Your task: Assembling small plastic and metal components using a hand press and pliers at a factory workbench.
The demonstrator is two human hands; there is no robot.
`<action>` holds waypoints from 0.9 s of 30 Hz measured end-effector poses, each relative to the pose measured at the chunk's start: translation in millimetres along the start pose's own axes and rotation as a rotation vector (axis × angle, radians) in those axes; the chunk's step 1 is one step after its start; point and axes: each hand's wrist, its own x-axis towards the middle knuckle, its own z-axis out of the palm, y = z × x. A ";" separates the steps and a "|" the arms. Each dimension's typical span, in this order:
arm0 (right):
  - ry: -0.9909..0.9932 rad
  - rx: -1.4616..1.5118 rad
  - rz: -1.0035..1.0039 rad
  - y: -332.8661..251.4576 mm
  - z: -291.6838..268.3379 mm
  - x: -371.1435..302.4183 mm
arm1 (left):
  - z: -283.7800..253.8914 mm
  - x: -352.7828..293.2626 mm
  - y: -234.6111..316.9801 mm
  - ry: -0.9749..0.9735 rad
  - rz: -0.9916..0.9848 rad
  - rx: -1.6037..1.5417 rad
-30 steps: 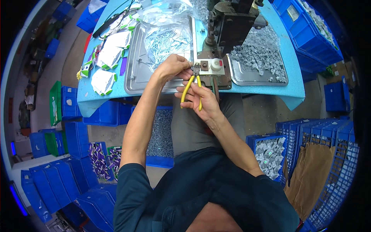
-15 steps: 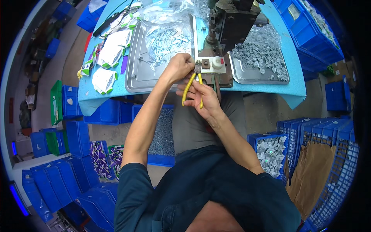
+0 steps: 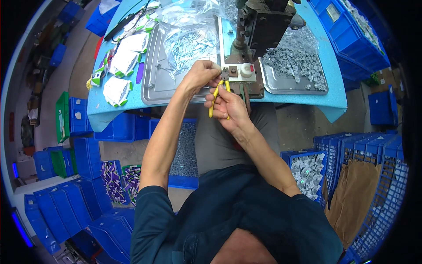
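Observation:
My right hand (image 3: 230, 108) grips yellow-handled cutting pliers (image 3: 214, 105), fingers wrapped round both handles. The dark jaws of the pliers point away from me, close by the fingertips of my left hand (image 3: 203, 75). That hand is closed in a pinch; whatever is between its fingers is too small to make out. Just right of the jaws sits a pale plate (image 3: 237, 80) with a white round knob, on the base of a dark bench press (image 3: 268, 26). Left of my hands, a metal tray (image 3: 151, 90) holds thin silvery pins (image 3: 187, 50) on clear plastic.
A second tray (image 3: 303, 91) at the right holds many small grey parts. White packets with green ends (image 3: 116, 91) line the left of the blue table. Below stand a blue bin of small parts (image 3: 183, 181), a bin of whitish pieces (image 3: 307, 176) and stacked blue crates (image 3: 72, 200).
The fingers of my right hand have closed round the pliers, and the handles have drawn nearer together. My left hand stays almost where it was.

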 end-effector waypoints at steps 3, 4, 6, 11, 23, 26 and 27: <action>-0.014 0.133 0.061 -8.2 3.2 4.7 | 0.9 -3.4 5.2 0.007 -0.014 0.014; -0.021 0.222 0.119 -11.5 3.5 6.9 | 1.2 -4.3 7.2 0.000 -0.021 0.048; -0.020 0.200 0.115 -10.9 9.3 8.4 | 0.5 -0.4 0.4 0.021 -0.006 0.056; 0.040 0.225 0.117 -14.4 17.6 11.2 | 0.7 -0.2 2.6 0.033 -0.018 0.092; -0.092 0.175 0.148 -34.9 22.2 -2.5 | 5.7 0.1 -11.5 0.112 0.059 0.014; 0.151 -0.034 0.064 -14.8 15.6 -8.6 | 7.5 -2.8 -10.4 0.076 0.006 -0.044; 0.151 -0.032 0.064 -12.4 11.5 -8.1 | 5.8 -3.8 -7.7 0.067 -0.017 -0.052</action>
